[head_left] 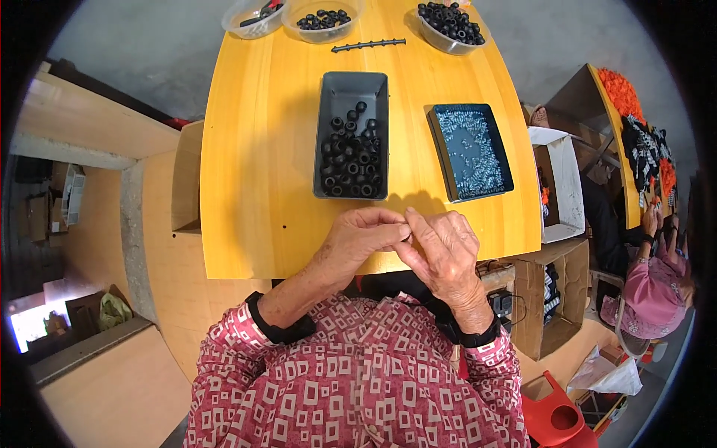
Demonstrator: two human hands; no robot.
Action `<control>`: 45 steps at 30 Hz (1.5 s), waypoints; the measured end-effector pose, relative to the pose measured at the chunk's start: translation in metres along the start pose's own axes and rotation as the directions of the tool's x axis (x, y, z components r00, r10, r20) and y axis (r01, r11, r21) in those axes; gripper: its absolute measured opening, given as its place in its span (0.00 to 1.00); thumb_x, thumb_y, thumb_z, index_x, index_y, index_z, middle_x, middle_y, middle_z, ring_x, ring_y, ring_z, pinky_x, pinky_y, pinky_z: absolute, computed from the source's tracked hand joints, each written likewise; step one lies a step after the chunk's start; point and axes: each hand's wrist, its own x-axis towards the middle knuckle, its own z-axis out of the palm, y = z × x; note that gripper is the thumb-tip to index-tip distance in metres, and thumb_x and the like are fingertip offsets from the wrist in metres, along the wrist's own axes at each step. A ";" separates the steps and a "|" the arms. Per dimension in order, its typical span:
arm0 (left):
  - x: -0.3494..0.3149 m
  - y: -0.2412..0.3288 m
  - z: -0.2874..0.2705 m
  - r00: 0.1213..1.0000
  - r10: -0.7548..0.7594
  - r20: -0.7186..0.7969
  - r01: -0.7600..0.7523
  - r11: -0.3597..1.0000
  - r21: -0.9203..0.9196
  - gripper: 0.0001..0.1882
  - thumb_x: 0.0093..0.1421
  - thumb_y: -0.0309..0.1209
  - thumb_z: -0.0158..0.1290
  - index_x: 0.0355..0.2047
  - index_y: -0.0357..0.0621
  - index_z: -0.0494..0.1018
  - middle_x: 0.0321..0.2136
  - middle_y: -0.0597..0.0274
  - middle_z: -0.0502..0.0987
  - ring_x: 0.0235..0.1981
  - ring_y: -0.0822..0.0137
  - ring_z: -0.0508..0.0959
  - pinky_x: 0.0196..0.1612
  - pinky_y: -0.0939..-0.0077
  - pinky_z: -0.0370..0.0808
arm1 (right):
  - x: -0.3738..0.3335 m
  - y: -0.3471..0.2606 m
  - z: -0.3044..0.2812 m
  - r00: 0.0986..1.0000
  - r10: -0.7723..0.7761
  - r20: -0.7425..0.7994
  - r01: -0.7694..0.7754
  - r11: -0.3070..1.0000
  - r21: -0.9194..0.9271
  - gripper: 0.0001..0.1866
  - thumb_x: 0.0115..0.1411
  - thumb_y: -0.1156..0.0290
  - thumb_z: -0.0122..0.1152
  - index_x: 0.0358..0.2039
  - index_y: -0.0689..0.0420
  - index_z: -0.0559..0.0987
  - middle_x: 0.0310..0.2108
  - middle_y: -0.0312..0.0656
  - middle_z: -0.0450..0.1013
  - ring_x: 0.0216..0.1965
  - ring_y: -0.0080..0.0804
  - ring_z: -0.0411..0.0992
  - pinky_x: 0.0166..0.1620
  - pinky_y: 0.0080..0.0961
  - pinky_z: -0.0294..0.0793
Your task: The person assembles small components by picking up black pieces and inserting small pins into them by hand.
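My left hand [362,237] and my right hand [447,257] meet fingertip to fingertip over the table's near edge. Both are closed in a pinch; a small dark bit shows between them, too hidden to name. Just beyond stands a grey rectangular tray [326,93] with many black hollow bead-like pieces [351,160] heaped in its near half. To its right, beyond my right hand, a dark shallow tray [447,168] holds a scatter of tiny silvery metal pieces [482,173].
On the yellow table [261,164], a black knobbed rod [369,45] lies toward the far edge. Three clear plastic bowls stand there, two with black pieces. Open cardboard boxes [549,299] flank the table. At right, another person [650,287] sits by a second table with orange and black items.
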 end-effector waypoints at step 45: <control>0.008 -0.016 0.003 0.979 0.198 -0.040 -0.180 0.945 0.274 0.14 0.64 0.31 0.55 0.45 0.31 0.77 0.36 0.64 0.80 0.38 0.77 0.76 0.43 0.82 0.74 | 0.005 0.002 -0.008 0.983 0.033 0.179 -0.023 0.998 -0.056 0.11 0.51 0.75 0.67 0.34 0.64 0.77 0.25 0.44 0.69 0.28 0.41 0.71 0.32 0.32 0.73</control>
